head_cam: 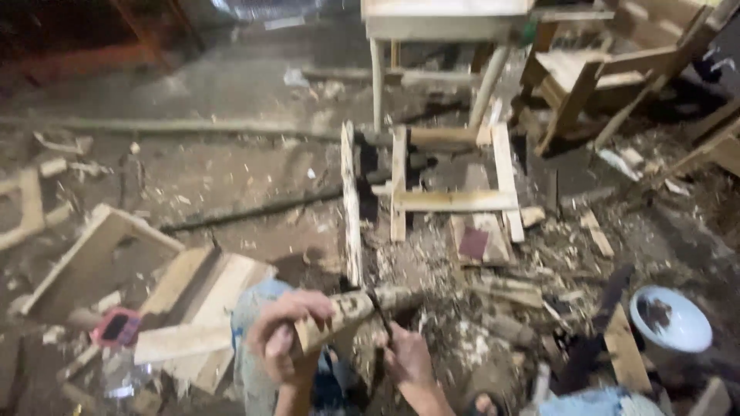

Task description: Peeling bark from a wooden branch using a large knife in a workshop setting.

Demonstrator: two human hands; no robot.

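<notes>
Left hand (284, 339) gripping the near end of a rough wooden stick (362, 305), fingers wrapped tight, long axis running up and rightward away from them. Right hand (406, 358) closing on a thin dark blade (379, 310), just below the stick, touching its midsection.

A small pink-edged phone (117, 327) with dark screen lies on the left floor.

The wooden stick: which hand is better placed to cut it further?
Probably the right hand: it holds the dark blade against the wooden stick. The left hand grips the stick's near end, steadying it.
</notes>
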